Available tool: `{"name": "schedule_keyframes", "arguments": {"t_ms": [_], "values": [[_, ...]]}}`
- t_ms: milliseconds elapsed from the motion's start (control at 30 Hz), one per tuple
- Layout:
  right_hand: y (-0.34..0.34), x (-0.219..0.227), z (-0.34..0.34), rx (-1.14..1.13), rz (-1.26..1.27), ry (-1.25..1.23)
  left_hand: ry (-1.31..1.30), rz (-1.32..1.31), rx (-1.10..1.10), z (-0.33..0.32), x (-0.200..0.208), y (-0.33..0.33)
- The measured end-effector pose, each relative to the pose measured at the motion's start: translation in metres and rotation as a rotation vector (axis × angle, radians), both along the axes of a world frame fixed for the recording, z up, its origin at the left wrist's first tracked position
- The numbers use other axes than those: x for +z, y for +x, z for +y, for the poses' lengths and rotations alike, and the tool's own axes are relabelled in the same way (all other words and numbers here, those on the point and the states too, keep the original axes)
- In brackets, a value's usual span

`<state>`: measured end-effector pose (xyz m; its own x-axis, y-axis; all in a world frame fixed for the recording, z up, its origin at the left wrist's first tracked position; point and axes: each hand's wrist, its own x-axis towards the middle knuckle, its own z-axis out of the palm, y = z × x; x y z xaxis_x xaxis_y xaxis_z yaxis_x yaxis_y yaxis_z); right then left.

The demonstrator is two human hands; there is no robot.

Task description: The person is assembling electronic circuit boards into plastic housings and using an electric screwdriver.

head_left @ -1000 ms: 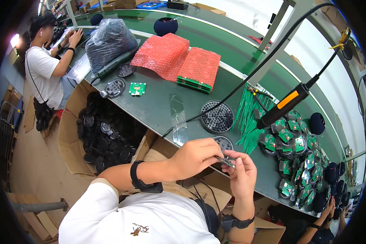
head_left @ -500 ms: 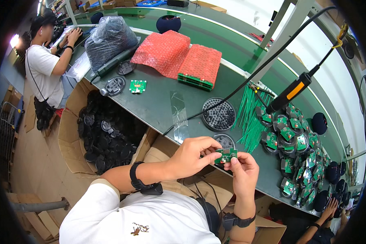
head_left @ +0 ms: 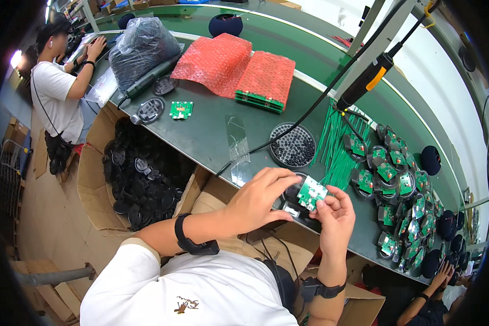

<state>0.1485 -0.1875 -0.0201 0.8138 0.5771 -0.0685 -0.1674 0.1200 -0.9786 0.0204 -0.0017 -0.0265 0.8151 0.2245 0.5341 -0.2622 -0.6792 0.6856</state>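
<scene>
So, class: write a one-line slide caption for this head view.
Both hands, left hand and right hand, hold a small green circuit board over a green workbench.

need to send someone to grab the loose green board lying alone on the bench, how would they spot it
Start at the long green bench and find the red bubble-wrap bundles near its far edge. Nearer the worker's edge and to the left of them, beside a round black part, lies the small green circuit board. It lies flat and alone, unlike the boards piled at the right.
</scene>
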Motion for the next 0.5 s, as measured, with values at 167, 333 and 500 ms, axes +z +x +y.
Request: {"name": "schedule_keyframes", "arguments": {"t_ms": [167,333,500], "values": [[0.006,-0.002,-0.001,-0.061,-0.064,-0.039,0.069,0.032,0.004,0.0,0.002,0.003],[-0.01,-0.002,0.0,0.026,-0.193,0.069,0.013,-0.045,-0.025,-0.015,0.01,0.007],[-0.014,0.004,-0.002,0.143,-0.446,0.085,-0.575,0.152,-0.155,-0.022,0.014,0.009]]}}
